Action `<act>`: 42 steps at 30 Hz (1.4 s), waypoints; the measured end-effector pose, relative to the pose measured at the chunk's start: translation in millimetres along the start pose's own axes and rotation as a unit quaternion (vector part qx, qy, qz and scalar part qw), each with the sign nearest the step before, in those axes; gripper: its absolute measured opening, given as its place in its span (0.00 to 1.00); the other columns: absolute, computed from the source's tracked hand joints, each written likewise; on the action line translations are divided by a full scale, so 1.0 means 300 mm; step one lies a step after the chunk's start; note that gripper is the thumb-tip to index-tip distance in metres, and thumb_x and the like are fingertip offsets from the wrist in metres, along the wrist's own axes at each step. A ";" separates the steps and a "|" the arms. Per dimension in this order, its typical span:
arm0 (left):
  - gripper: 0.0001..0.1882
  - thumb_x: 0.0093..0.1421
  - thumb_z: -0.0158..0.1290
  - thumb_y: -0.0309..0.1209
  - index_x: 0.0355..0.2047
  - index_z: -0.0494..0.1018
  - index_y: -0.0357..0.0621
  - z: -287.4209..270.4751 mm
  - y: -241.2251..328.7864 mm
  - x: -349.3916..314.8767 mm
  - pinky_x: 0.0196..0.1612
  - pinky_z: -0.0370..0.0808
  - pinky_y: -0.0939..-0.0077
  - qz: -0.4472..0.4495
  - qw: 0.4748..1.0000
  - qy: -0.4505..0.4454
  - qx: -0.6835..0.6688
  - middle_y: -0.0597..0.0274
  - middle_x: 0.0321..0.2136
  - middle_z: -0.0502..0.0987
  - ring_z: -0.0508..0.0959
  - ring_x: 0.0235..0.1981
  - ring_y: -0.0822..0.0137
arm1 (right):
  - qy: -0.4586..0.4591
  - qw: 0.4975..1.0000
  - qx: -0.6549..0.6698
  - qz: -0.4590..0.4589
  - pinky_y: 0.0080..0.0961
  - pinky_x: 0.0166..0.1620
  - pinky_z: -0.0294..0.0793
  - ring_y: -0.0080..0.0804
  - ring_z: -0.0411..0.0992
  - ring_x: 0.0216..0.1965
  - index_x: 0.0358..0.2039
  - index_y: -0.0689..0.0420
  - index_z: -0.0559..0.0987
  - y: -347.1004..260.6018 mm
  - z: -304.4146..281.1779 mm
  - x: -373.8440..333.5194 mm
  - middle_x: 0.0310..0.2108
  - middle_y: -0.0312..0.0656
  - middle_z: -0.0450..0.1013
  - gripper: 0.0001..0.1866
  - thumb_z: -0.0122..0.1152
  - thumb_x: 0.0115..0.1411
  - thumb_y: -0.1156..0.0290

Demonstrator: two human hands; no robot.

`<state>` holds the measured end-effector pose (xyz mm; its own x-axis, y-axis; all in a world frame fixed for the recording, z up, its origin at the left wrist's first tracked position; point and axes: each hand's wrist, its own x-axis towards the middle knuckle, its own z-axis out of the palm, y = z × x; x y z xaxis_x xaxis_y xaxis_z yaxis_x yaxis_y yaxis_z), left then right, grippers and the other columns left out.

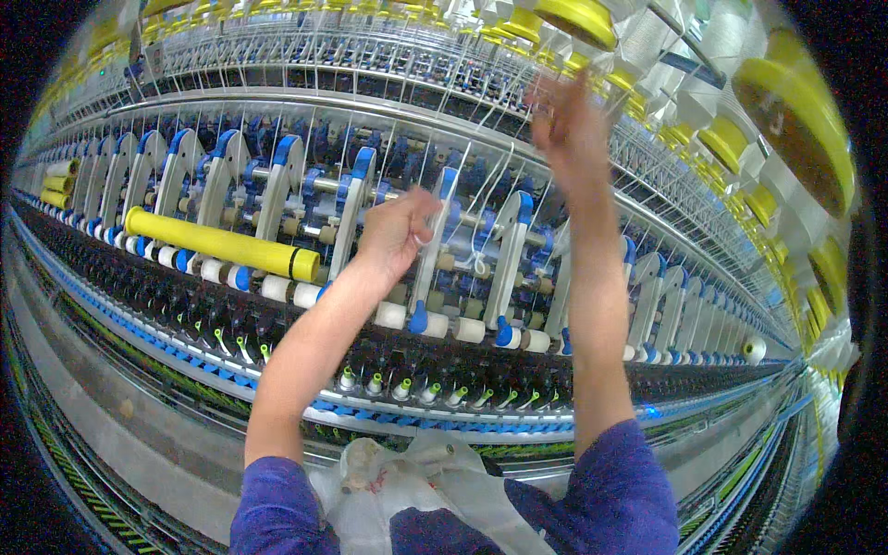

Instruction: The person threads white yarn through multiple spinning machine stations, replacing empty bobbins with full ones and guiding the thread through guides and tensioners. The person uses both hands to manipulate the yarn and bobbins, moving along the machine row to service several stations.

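Observation:
My left hand (400,229) is raised in front of a spinning frame's row of white drafting arms (277,190) with blue caps. Its fingers are curled together beside one arm; whatever they may hold is too small to make out. Higher up and to the right, my right hand (572,134) is smeared by motion near the hanging strands, so its fingers cannot be read. Between my forearms a loose white roving strand (480,265) dangles in a loop over the rollers. A yellow tube (222,244) with a black band near one end rests across the rollers left of my left hand.
White rollers (471,328) run along the frame, with green-tipped spindles (403,388) below. Yellow-flanged bobbins (795,120) hang overhead at the right. More yellow tubes (57,191) lie at far left. A small white spool (754,351) sits at far right.

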<state>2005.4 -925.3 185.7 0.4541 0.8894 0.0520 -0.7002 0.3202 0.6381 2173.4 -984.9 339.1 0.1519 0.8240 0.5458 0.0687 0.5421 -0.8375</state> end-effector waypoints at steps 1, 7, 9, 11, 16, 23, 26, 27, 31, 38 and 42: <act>0.13 0.64 0.51 0.35 0.33 0.74 0.34 -0.034 -0.017 0.042 0.15 0.65 0.84 -0.062 0.995 -0.066 0.041 0.62 0.23 0.75 0.63 0.12 0.80 | 0.087 0.985 -0.143 0.032 0.17 0.18 0.60 0.21 0.67 0.21 0.37 0.61 0.79 0.096 -0.015 -0.024 0.30 0.39 0.74 0.23 0.57 0.59 0.50; 0.13 0.62 0.52 0.36 0.35 0.75 0.35 -0.125 -0.035 0.176 0.13 0.58 0.87 -0.183 0.920 -0.277 0.208 0.69 0.17 0.72 0.62 0.11 0.84 | -0.059 0.972 -0.025 0.224 0.11 0.19 0.53 0.10 0.58 0.17 0.27 0.58 0.81 0.448 -0.087 -0.126 0.20 0.26 0.70 0.04 0.62 0.57 0.72; 0.14 0.62 0.52 0.37 0.33 0.76 0.35 -0.120 -0.019 0.166 0.13 0.54 0.87 -0.139 0.886 -0.333 0.290 0.71 0.14 0.69 0.60 0.10 0.83 | -0.045 0.973 -0.057 0.220 0.11 0.19 0.53 0.11 0.59 0.18 0.26 0.58 0.80 0.477 -0.114 -0.121 0.20 0.27 0.70 0.04 0.63 0.56 0.72; 0.16 0.62 0.52 0.39 0.29 0.77 0.35 -0.109 -0.007 0.149 0.13 0.49 0.85 -0.119 0.816 -0.373 0.426 0.74 0.10 0.62 0.57 0.10 0.82 | -0.054 0.976 -0.057 0.203 0.11 0.19 0.54 0.11 0.59 0.18 0.26 0.59 0.80 0.488 -0.131 -0.115 0.20 0.27 0.70 0.04 0.63 0.55 0.73; 0.18 0.64 0.50 0.40 0.35 0.75 0.34 -0.076 -0.057 0.155 0.14 0.50 0.86 -0.179 0.882 -0.335 0.279 0.76 0.11 0.62 0.57 0.12 0.83 | -0.044 0.972 -0.118 0.200 0.12 0.20 0.54 0.12 0.60 0.18 0.24 0.58 0.80 0.498 -0.132 -0.129 0.20 0.28 0.70 0.04 0.63 0.55 0.72; 0.10 0.58 0.53 0.34 0.25 0.80 0.44 -0.011 -0.271 0.296 0.21 0.70 0.72 0.211 0.551 -0.413 0.694 0.66 0.21 0.78 0.75 0.20 0.70 | 0.059 0.983 -0.122 0.120 0.15 0.20 0.58 0.13 0.62 0.18 0.25 0.57 0.81 0.344 -0.279 -0.101 0.19 0.28 0.71 0.07 0.66 0.51 0.68; 0.06 0.53 0.54 0.30 0.23 0.80 0.47 0.004 -0.343 0.264 0.26 0.76 0.66 0.342 0.236 -0.304 0.857 0.62 0.26 0.81 0.81 0.26 0.63 | 0.043 0.971 -0.210 0.106 0.16 0.21 0.60 0.15 0.63 0.17 0.26 0.58 0.82 0.319 -0.312 -0.107 0.19 0.28 0.73 0.07 0.66 0.51 0.68; 0.06 0.52 0.54 0.30 0.23 0.81 0.48 0.002 -0.345 0.225 0.27 0.76 0.65 0.309 0.233 -0.294 0.874 0.61 0.26 0.81 0.81 0.28 0.61 | 0.006 0.969 -0.234 0.074 0.17 0.21 0.61 0.16 0.64 0.17 0.26 0.59 0.83 0.329 -0.307 -0.115 0.19 0.29 0.73 0.08 0.66 0.52 0.67; 0.03 0.44 0.56 0.30 0.19 0.78 0.47 -0.036 -0.208 -0.033 0.29 0.77 0.65 0.318 0.266 -0.270 0.869 0.63 0.18 0.75 0.80 0.33 0.59 | -0.060 0.898 -0.432 0.054 0.23 0.27 0.70 0.24 0.71 0.20 0.24 0.59 0.83 0.452 -0.241 -0.142 0.19 0.38 0.76 0.10 0.66 0.48 0.65; 0.11 0.53 0.55 0.32 0.18 0.74 0.38 -0.315 0.425 -0.459 0.29 0.73 0.59 0.162 0.412 -0.281 0.852 0.49 0.16 0.74 0.76 0.22 0.48 | -0.058 0.837 -0.536 0.095 0.29 0.32 0.76 0.32 0.77 0.21 0.23 0.58 0.83 0.730 -0.158 -0.107 0.18 0.42 0.77 0.11 0.62 0.48 0.62; 0.16 0.57 0.57 0.37 0.18 0.74 0.39 -0.431 0.654 -0.547 0.18 0.66 0.77 0.004 0.688 -0.329 0.647 0.61 0.11 0.73 0.73 0.14 0.70 | -0.042 0.857 -0.497 0.130 0.26 0.30 0.76 0.28 0.76 0.19 0.21 0.61 0.83 0.803 -0.174 -0.093 0.16 0.42 0.77 0.13 0.60 0.49 0.63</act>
<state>1722.2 -966.3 203.1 0.9018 0.4138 0.1244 0.1796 -0.6207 0.7632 2237.2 -885.9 120.8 0.2209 0.9271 0.3028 0.8554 -0.0350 -0.5168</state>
